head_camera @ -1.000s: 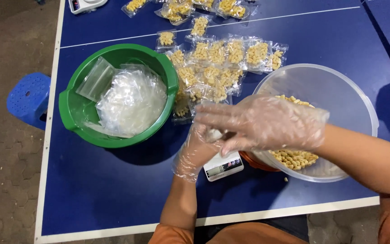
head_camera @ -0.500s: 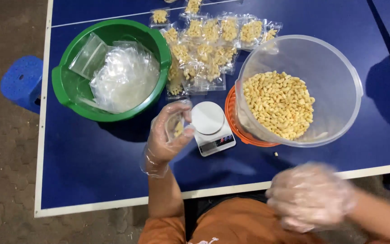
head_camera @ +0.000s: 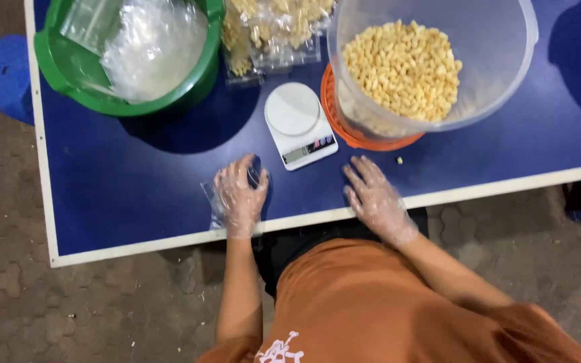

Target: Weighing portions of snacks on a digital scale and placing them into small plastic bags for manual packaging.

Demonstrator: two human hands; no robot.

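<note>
Left hand (head_camera: pixel 240 195) presses flat on a small clear bag (head_camera: pixel 211 198) left of the scale (head_camera: pixel 299 124); thin, light, slippery, best pinched at its edge. Right hand (head_camera: pixel 376 196) lies spread, empty, on the surface (head_camera: pixel 142 188).

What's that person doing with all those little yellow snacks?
A person in thin plastic gloves sits at a blue table. The left hand lies flat on a small clear bag near the table's edge. The right hand rests open on the table, holding nothing. Between them, further in, sits a small white scale, bare on top. Beside it a big clear bowl holds yellow snacks, and a green tub holds empty clear bags.
</note>
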